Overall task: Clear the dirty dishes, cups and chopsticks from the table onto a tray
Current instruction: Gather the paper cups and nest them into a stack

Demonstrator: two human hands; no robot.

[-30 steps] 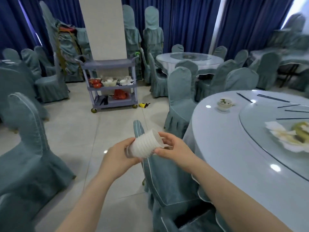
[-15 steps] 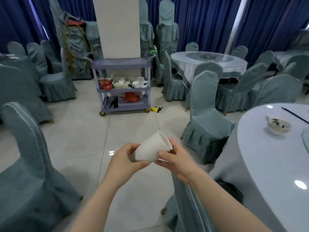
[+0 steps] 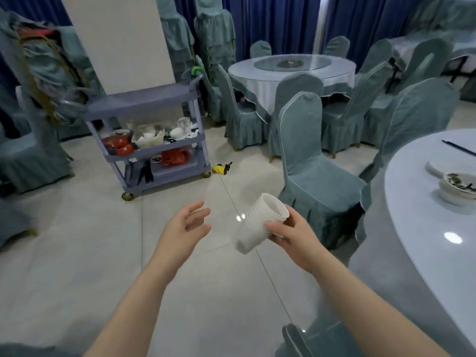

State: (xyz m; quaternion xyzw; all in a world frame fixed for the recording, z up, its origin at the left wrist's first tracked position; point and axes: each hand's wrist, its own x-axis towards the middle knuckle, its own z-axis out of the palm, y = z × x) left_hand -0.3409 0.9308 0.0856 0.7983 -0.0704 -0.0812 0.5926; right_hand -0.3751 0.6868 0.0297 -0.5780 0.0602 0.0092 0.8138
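- The round table on my right is the biggest thing I see; its smooth pale-blue top is glossy with two light spots, and the frame edge cuts off most of it.
- A second round table stands farther back, with a glass turntable in its middle and cloth-covered chairs around it.
- I count one three-shelf grey plastic cart on castors, standing near the white pillar; its middle shelf holds white crockery and red items too jumbled for me to count.
- One teal fabric-covered chair stands between my hands and the far table, its back toward me.
- My right hand grasps a stack of white cups, fingers curled round it near the rims; the stack is tilted, mouth up and to the right, held in the air above the tiled floor. The nested rims are too close for me to count.
- My left hand is released, fingers loosely spread, just beside the stack and not touching it.
- One dirty white bowl sits on the near table, partly cropped, with a white spoon touching it.
- A dark pair of chopsticks lies beyond, cut off at the edge.
- A small yellow-and-black object lies on the floor by the cart; I cannot make out what it is.
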